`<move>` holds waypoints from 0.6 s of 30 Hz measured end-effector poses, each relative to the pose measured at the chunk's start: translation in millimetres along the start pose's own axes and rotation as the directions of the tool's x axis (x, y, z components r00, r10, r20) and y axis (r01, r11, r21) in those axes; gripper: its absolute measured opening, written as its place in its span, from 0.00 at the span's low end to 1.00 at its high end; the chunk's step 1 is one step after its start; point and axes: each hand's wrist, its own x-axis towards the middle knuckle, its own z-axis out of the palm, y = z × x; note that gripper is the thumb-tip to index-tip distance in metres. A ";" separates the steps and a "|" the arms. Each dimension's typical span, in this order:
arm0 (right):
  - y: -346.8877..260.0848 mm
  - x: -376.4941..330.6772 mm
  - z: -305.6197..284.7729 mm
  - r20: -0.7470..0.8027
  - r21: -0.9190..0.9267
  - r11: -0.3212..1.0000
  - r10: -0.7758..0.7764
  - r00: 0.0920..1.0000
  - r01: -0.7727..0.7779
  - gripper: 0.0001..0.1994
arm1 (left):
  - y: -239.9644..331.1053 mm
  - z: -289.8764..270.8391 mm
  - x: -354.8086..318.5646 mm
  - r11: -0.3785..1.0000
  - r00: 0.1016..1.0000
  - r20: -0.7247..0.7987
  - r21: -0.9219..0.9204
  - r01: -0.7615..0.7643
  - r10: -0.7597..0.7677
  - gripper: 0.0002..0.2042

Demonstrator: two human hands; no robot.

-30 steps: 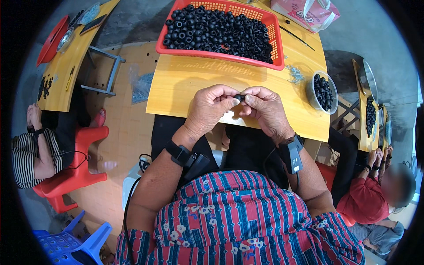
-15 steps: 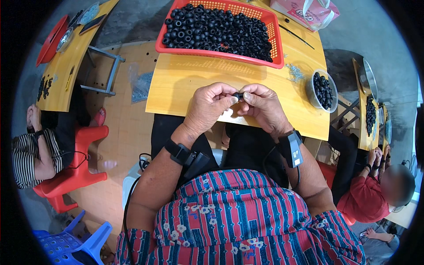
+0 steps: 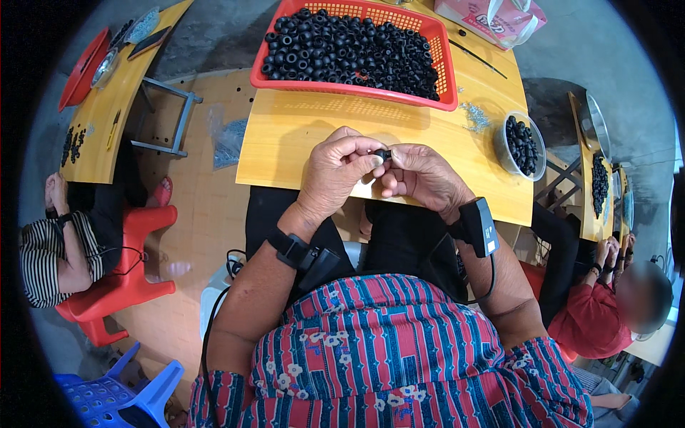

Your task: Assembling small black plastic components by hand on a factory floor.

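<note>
Between both hands, over the near edge of the wooden table [image 3: 285, 164], is a small black cap-like part [image 3: 383, 154]. My left hand [image 3: 335, 164] pinches it between thumb and forefinger. From the other side, my right hand [image 3: 424, 175] meets it with thumb and fingertips, its other fingers curled. Whether anything smaller sits in the right fingertips is hidden. Beyond the hands stands a red perforated basket [image 3: 357, 87] heaped with black hollow parts [image 3: 335, 50]. At the right, a clear round tub [image 3: 504, 158] holds more black parts [image 3: 522, 146].
Small silvery pieces [image 3: 474, 116] lie in a pile near the tub. A thin dark rod [image 3: 478, 58] and a pink-and-white bag [image 3: 492, 21] are at the far right. A blue stool [image 3: 114, 399] stands at the lower left. People sit at tables on both sides.
My right wrist has turned and its fingers have shifted slightly on the black part, leaving more of it in sight. My left hand keeps its pinch nearly in place.
</note>
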 end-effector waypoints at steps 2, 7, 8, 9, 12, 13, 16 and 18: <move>2.5 0.8 -1.1 0.017 0.004 1.000 -0.015 1.000 0.015 0.14 | -1.1 0.1 0.1 1.000 1.000 -0.005 -0.005 0.013 -0.013 0.07; 3.3 2.1 1.8 0.025 0.011 0.997 -0.070 0.997 0.070 0.15 | -1.3 1.9 0.7 1.000 0.999 -0.032 -0.006 0.005 -0.005 0.08; 3.1 2.6 1.5 0.038 0.015 0.998 -0.065 0.997 0.064 0.15 | -2.7 1.6 0.6 1.000 0.999 -0.033 -0.004 -0.008 0.008 0.08; 2.6 2.9 1.3 0.051 0.017 0.998 -0.060 0.997 0.059 0.14 | -2.2 1.6 1.2 1.000 0.999 -0.034 -0.002 -0.022 0.022 0.08; 3.8 3.7 3.2 0.078 0.049 0.996 -0.078 0.994 0.075 0.12 | 0.0 1.8 1.3 0.999 0.999 -0.024 -0.030 -0.025 0.024 0.09; 3.4 4.1 3.3 0.079 0.049 0.996 -0.080 0.994 0.076 0.12 | 0.2 1.5 1.3 0.999 0.999 -0.023 -0.029 -0.025 0.025 0.09; 1.1 5.2 4.1 0.070 0.033 0.998 -0.060 0.996 0.058 0.11 | 1.5 0.9 1.6 0.998 1.000 -0.008 -0.067 -0.004 0.004 0.09; -0.7 4.3 6.1 0.075 0.003 0.998 -0.055 0.996 0.055 0.11 | 3.6 0.7 1.5 0.999 1.000 0.007 -0.042 -0.012 0.012 0.09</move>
